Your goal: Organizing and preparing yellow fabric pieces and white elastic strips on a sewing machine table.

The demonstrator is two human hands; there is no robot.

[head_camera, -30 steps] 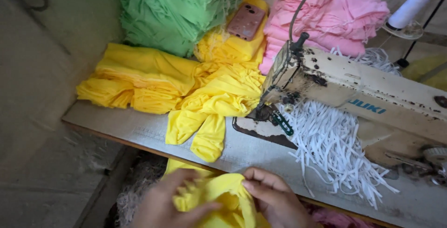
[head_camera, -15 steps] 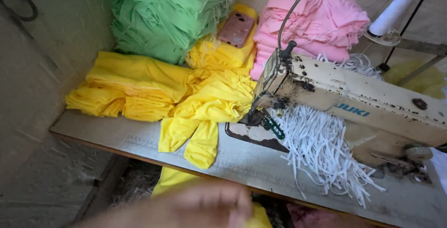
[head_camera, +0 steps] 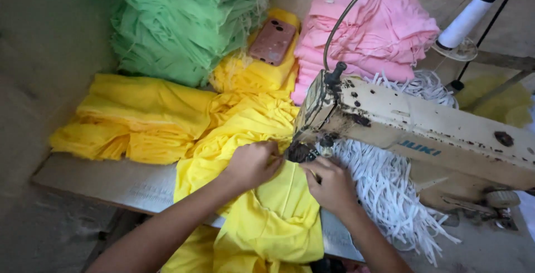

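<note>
My left hand (head_camera: 253, 163) pinches the edge of a yellow cloth piece (head_camera: 276, 217) right at the needle end of the worn cream sewing machine (head_camera: 412, 125). My right hand (head_camera: 330, 183) grips the same yellow cloth just right of the needle, fingers curled on it. The cloth drapes from the machine's needle area over the table's front edge toward me. The needle itself is hidden behind my fingers.
A heap of yellow cloth (head_camera: 145, 117) lies left on the wooden table (head_camera: 106, 181). Behind stand a green pile (head_camera: 178, 19) and a pink pile (head_camera: 368, 28), with a pink phone (head_camera: 272, 40) between. White elastic strips (head_camera: 384, 195) spread under the machine; a white thread cone (head_camera: 465, 22) stands far right.
Both hands rose from below the table edge, carrying the yellow cloth up to the machine's needle. The view shifted closer to the machine.
</note>
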